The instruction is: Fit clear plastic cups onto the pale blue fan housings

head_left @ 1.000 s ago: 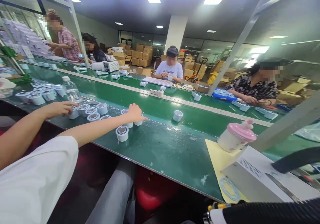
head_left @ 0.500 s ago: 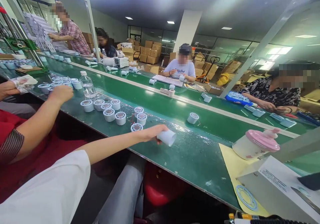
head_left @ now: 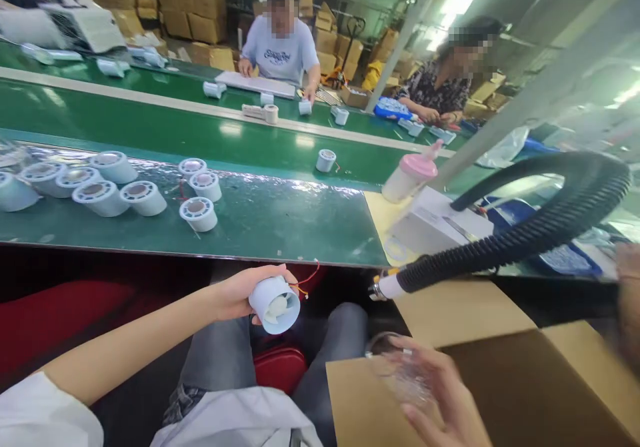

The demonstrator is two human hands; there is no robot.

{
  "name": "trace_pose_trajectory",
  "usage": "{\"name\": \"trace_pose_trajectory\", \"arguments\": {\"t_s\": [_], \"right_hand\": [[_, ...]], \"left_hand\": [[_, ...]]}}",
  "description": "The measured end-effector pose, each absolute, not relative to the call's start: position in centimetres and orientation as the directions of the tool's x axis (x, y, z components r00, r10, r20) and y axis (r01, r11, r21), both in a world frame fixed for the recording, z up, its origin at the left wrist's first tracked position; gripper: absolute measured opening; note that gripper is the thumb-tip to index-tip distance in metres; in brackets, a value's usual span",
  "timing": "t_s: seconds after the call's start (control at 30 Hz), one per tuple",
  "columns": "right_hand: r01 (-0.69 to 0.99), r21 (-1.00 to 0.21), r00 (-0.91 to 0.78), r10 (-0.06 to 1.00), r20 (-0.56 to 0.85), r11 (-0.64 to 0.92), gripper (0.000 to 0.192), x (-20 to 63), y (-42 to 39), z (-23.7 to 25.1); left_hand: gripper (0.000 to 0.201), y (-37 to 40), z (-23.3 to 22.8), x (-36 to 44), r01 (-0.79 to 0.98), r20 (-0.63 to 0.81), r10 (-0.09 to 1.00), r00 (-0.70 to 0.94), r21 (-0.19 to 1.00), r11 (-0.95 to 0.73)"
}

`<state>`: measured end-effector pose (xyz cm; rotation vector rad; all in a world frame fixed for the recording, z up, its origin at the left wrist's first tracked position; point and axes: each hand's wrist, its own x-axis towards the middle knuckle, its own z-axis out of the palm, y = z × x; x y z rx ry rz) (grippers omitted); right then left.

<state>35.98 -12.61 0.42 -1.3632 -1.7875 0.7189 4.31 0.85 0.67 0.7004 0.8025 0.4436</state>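
Cardboard boxes (head_left: pixel 185 7) are lining the background, and a green workbench (head_left: pixel 285 227) is running crosswise, white cylinders (head_left: pixel 143 197) standing toward its left end. Below its near edge in view, the left hand (head_left: pixel 240 294) is holding a fan unit (head_left: pixel 275 304), fingers wrapping the outer wall (head_left: pixel 261 299). By the left flap (head_left: pixel 357 397) of the open carton (head_left: pixel 465 307), the right hand (head_left: pixel 443 384) is blurring, fingers curling around a clear object (head_left: pixel 406 375). The unit is probably feeling light and stiff, slightly slippery; its blades (head_left: pixel 276 310) and trailing wires (head_left: pixel 311 276) are looking fragile, so the plain outer wall, clear of both, is offering the safest hold.
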Motion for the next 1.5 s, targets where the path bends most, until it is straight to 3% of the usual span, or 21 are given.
{"name": "trace_pose_trajectory", "arguments": {"t_s": [0.07, 0.13, 0.2, 0.27, 0.37, 0.5, 0.67, 0.83, 0.93, 1.03, 1.1, 1.13, 1.27, 1.37, 1.5], "right_hand": [[0.578, -0.674, -0.385, 0.882, 0.271, 0.46, 0.034, 32.9, -11.7, 0.7], [0.655, -0.486, -0.463, 0.816, 0.347, 0.579, 0.044, 29.9, -10.2, 1.0], [0.748, -0.346, -0.456, 0.817, 0.353, 0.567, 0.054, 27.7, -8.9, 1.0], [0.808, -0.289, -0.433, 0.85, 0.3, 0.514, 0.054, 26.6, -7.8, 1.0], [0.801, -0.382, -0.425, 0.888, 0.178, 0.46, 0.038, 26.3, -7.1, 0.9], [0.707, -0.615, -0.394, 0.917, 0.066, 0.348, 0.005, 26.6, -7.0, 1.3], [0.605, -0.74, -0.403, 0.915, 0.034, 0.294, 0.021, 26.4, -7.5, 1.8], [0.403, -0.913, -0.177, 0.984, -0.007, 0.066, 0.028, 26.4, -7.6, 2.0], [0.24, -0.966, -0.103, 0.988, -0.119, -0.091, 0.033, 26.8, -7.5, 1.7], [0.104, -0.985, -0.089, 0.985, -0.149, -0.14, 0.028, 27.3, -7.4, 1.4], [0.054, -0.994, -0.137, 0.986, -0.1, -0.093, 0.017, 27.6, -7.4, 1.2], [0.082, -0.996, -0.18, 0.982, -0.053, -0.038, 0.014, 27.7, -7.5, 1.1], [0.397, -0.873, -0.326, 0.933, 0.153, 0.282, 0.044, 28.1, -8.3, 0.9], [0.433, -0.815, -0.365, 0.901, 0.233, 0.386, 0.041, 28.3, -8.9, 0.6], [0.311, -0.898, -0.361, 0.913, 0.191, 0.311, 0.045, 28.5, -9.4, 0.5]], "left_hand": [[0.038, 0.3, 0.8, 5.3, -0.014, -0.5, 0.573, 0.649, 0.746, 0.666], [0.035, -0.1, 0.9, 5.9, 0.09, -0.492, 0.552, 0.673, 0.795, 0.6], [0.032, -0.5, 0.9, 6.1, 0.206, -0.471, 0.552, 0.688, 0.856, 0.474], [0.025, -0.9, 1.0, 6.0, 0.293, -0.379, 0.606, 0.699, 0.925, 0.24], [0.017, -1.6, 1.1, 5.7, 0.341, -0.155, 0.69, 0.707, 0.929, -0.142], [0.02, -2.7, 1.0, 5.6, 0.389, -0.057, 0.753, 0.655, 0.88, -0.271], [0.041, -3.1, 0.1, 5.6, 0.361, 0.054, 0.794, 0.606, 0.87, -0.335], [0.059, -2.9, -1.4, 5.7, 0.276, 0.164, 0.756, 0.633, 0.865, -0.419], [0.062, -2.9, -1.6, 5.8, 0.218, 0.132, 0.7, 0.702, 0.895, -0.388], [0.063, -3.3, -1.2, 5.9, 0.157, 0.014, 0.683, 0.73, 0.97, -0.188], [0.064, -3.6, -1.0, 6.0, 0.122, -0.076, 0.712, 0.698, 0.992, -0.014], [0.065, -3.7, -0.8, 6.0, 0.093, -0.119, 0.725, 0.679, 0.993, 0.076], [0.063, -4.3, -0.4, 5.9, -0.008, -0.247, 0.717, 0.652, 0.943, 0.332], [0.066, -4.5, 0.2, 5.7, 0.053, -0.25, 0.696, 0.673, 0.955, 0.292], [0.07, -4.4, 0.6, 5.5, 0.107, -0.159, 0.697, 0.699, 0.987, 0.117]]}}
